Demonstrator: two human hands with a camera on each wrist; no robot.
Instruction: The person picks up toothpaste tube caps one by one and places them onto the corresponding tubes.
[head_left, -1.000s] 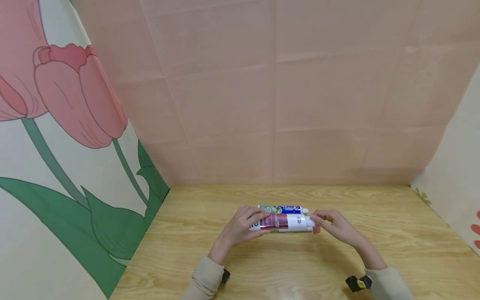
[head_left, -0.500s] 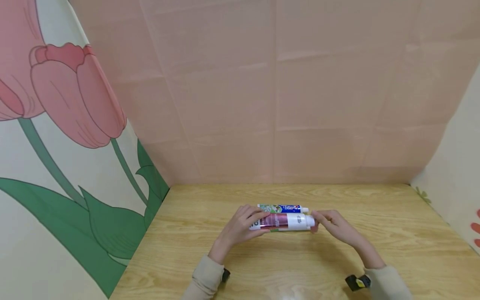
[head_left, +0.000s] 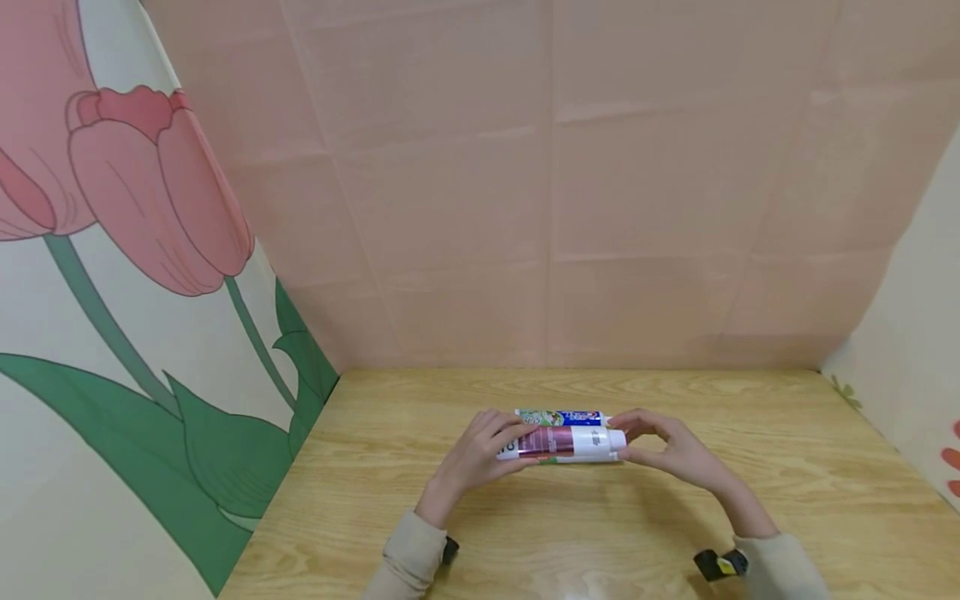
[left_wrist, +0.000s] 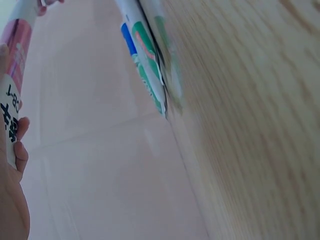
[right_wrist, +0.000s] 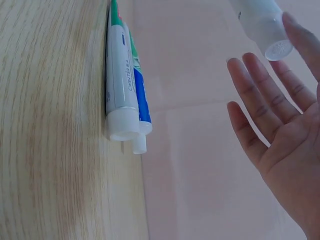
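My left hand (head_left: 474,454) grips a pink-and-white toothpaste tube (head_left: 551,441) by its left end and holds it sideways above the table. The left wrist view shows the fingers curled round the white, lettered part of the tube (left_wrist: 16,55). At its right end, the tube's whitish cap (head_left: 617,439) sits between the thumb and forefinger of my right hand (head_left: 678,454). In the right wrist view the thumb is right at the side of the cap (right_wrist: 278,49), while the other fingers of the right hand (right_wrist: 285,135) are spread and fairly straight.
Two more toothpaste tubes lie on the wooden table (head_left: 570,533): a blue-and-green one (head_left: 581,417) behind, and a white one with a green part (right_wrist: 121,75) partly hidden under the held tube. Pink cloth (head_left: 547,208) hangs behind the table.
The right thumb has come down from over the cap and the forefinger has moved up, so the fingers stand wider round it. The held tube has shifted slightly left.
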